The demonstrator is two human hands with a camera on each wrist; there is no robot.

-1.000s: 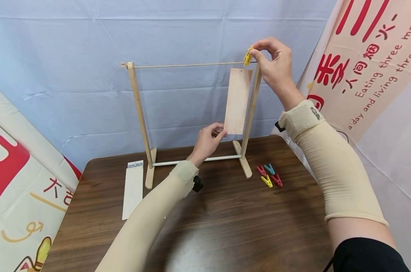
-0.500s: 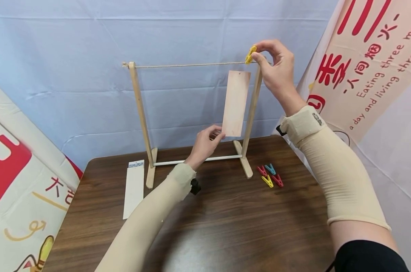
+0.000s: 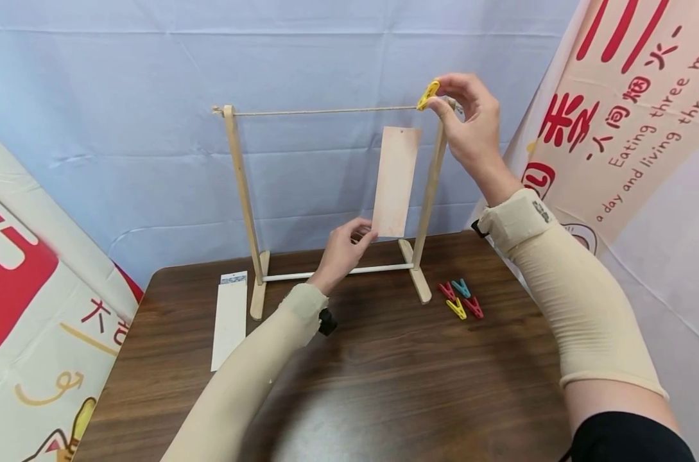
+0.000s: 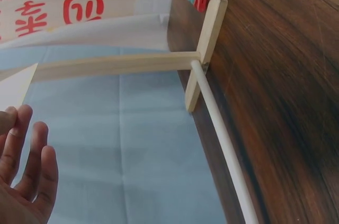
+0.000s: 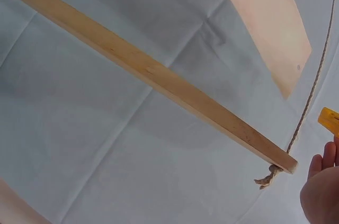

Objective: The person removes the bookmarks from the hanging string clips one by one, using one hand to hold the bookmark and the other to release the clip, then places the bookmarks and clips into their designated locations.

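Observation:
My left hand [image 3: 343, 250] pinches the lower left corner of a pale pink paper strip [image 3: 396, 183] with a small hole at its top. The strip stands nearly upright, its top edge a little below the rope [image 3: 326, 111] and left of the right post. In the right wrist view the strip [image 5: 275, 28] appears apart from the rope. Up by the rope's right end, my right hand [image 3: 470, 122] pinches a yellow clothespin [image 3: 428, 95] between thumb and fingers. The clothespin's lower tip is at the rope; whether it bites the rope I cannot tell.
A wooden frame with a left post [image 3: 242, 192] and right post [image 3: 430, 192] stands on the brown table [image 3: 395, 372], joined by a white rod [image 3: 378, 269]. Several clothespins [image 3: 461, 299] lie to the right. A white strip [image 3: 229, 321] with a blue patterned top lies left.
The paper strip and my left hand have moved down and to the left, so the strip's top is farther below the rope. My right hand has shifted slightly, and the yellow clothespin leans more.

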